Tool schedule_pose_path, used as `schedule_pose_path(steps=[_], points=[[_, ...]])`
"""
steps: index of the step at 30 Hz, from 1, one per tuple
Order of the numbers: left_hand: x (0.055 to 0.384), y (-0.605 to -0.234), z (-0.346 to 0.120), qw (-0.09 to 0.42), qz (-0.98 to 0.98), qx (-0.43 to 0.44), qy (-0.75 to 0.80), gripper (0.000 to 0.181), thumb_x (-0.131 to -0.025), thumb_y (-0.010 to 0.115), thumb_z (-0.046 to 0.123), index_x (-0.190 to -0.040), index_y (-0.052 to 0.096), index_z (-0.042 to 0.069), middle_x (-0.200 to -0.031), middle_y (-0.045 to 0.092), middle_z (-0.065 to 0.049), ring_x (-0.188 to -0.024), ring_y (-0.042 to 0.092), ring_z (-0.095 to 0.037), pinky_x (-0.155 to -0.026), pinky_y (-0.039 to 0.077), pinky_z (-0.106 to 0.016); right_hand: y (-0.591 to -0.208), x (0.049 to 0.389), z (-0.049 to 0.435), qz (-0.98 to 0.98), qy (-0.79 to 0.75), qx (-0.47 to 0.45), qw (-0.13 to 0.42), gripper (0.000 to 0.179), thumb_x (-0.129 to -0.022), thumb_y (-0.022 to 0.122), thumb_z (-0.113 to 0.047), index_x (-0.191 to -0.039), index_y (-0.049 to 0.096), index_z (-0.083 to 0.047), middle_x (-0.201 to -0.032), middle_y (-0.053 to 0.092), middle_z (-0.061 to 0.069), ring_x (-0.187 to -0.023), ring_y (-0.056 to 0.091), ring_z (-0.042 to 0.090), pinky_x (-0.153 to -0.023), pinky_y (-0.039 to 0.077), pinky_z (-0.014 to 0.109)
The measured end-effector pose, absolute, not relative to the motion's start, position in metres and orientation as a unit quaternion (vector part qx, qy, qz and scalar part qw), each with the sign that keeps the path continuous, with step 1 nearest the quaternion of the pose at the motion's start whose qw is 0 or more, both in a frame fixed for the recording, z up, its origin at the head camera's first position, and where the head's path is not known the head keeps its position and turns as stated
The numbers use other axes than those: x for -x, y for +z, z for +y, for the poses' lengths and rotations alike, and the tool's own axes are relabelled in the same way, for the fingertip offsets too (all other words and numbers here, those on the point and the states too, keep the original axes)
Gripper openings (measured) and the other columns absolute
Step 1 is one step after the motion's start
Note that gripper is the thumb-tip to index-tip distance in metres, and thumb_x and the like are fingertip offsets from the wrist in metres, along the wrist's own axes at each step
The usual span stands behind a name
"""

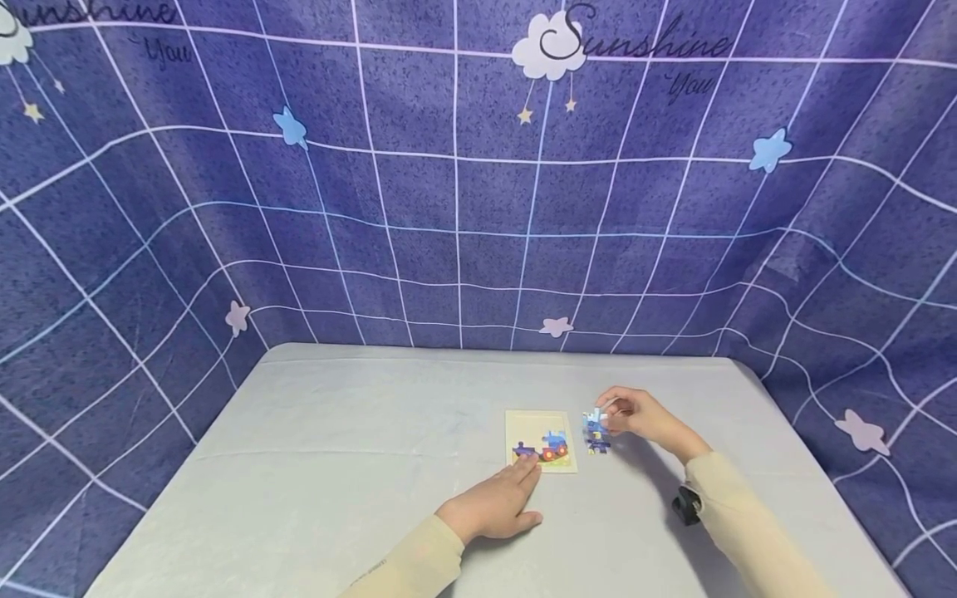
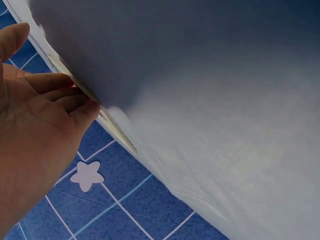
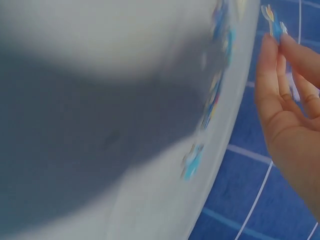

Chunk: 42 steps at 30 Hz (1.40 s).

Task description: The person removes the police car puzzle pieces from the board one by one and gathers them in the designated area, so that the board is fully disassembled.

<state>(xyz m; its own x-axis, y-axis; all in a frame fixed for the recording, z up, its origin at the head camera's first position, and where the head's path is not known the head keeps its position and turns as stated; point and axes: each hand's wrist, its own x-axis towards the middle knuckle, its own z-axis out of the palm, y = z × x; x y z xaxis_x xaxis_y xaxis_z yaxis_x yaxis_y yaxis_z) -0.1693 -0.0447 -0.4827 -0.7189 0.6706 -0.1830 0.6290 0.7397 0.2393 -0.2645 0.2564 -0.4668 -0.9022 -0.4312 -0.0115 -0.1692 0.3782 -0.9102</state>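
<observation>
A cream puzzle board (image 1: 526, 421) lies on the table, its lower part filled with a blue, purple and red train picture (image 1: 552, 451). My left hand (image 1: 497, 504) is laid flat with extended fingers over the board's near edge. Seen from the left wrist, those fingertips (image 2: 90, 107) meet the thin side of the board (image 2: 119, 131). To the right of the board, my right hand (image 1: 637, 415) pinches a light-blue jigsaw piece (image 3: 275, 26) between thumb and fingertips, raised off the table. Loose jigsaw pieces (image 1: 599, 447) lie below that hand.
The pale cloth-covered table (image 1: 336, 448) extends around the board. Behind and at both sides hangs a blue grid-patterned curtain (image 1: 419, 191) with stars and clouds. More scattered pieces (image 3: 192, 162) show along the table in the right wrist view. A black object (image 1: 685, 505) sits at the right sleeve.
</observation>
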Motion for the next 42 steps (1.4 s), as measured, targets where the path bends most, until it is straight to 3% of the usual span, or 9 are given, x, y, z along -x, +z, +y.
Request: schedule_pose_path(steps=[13, 19, 27, 34, 42], points=[[0.171, -0.483, -0.045, 0.133, 0.922, -0.353, 0.083, 0.071, -0.104, 0.057, 0.042, -0.158, 0.037, -0.001, -0.17, 0.029, -0.016, -0.16, 0.027, -0.026, -0.131, 0.028, -0.035, -0.481, 0.248, 0.301, 0.83, -0.52, 0.152, 0.13, 0.033, -0.09, 0.068, 0.007, -0.118, 0.056, 0.021, -0.09, 0.067, 0.009, -0.078, 0.064, 0.005, -0.073, 0.065, 0.027], [0.17, -0.485, -0.045, 0.138, 0.924, -0.346, 0.084, 0.072, -0.104, 0.057, 0.044, -0.158, 0.037, 0.001, -0.171, 0.028, -0.013, -0.16, 0.026, -0.024, -0.131, 0.028, -0.035, -0.49, 0.247, 0.303, 0.837, -0.51, 0.161, 0.115, 0.035, -0.086, 0.07, 0.008, -0.116, 0.058, 0.023, -0.089, 0.065, 0.01, -0.076, 0.06, 0.002, -0.071, 0.063, 0.022], [0.169, -0.483, -0.045, 0.139, 0.925, -0.343, 0.082, 0.072, -0.104, 0.057, 0.044, -0.159, 0.038, 0.002, -0.171, 0.029, -0.012, -0.16, 0.027, -0.023, -0.131, 0.027, -0.034, -0.496, 0.248, 0.299, 0.873, -0.452, 0.174, 0.057, 0.023, -0.083, 0.074, 0.008, -0.104, 0.068, 0.015, -0.085, 0.068, 0.013, -0.074, 0.055, 0.0, -0.064, 0.052, 0.016], [0.168, -0.481, -0.045, 0.137, 0.925, -0.343, 0.084, 0.071, -0.104, 0.058, 0.043, -0.158, 0.038, 0.002, -0.171, 0.03, -0.012, -0.16, 0.027, -0.023, -0.13, 0.028, -0.034, -0.496, 0.247, 0.299, 0.884, -0.438, 0.153, 0.056, 0.023, -0.083, 0.069, 0.011, -0.105, 0.068, 0.017, -0.086, 0.068, 0.019, -0.073, 0.054, 0.002, -0.062, 0.052, 0.016], [0.169, -0.482, -0.046, 0.136, 0.924, -0.346, 0.089, 0.071, -0.104, 0.057, 0.043, -0.158, 0.038, 0.001, -0.17, 0.03, -0.014, -0.16, 0.027, -0.024, -0.131, 0.028, -0.034, -0.49, 0.246, 0.287, 0.877, -0.455, 0.152, 0.042, 0.024, -0.084, 0.074, 0.007, -0.106, 0.069, 0.015, -0.09, 0.072, 0.02, -0.074, 0.057, 0.002, -0.064, 0.054, 0.015]])
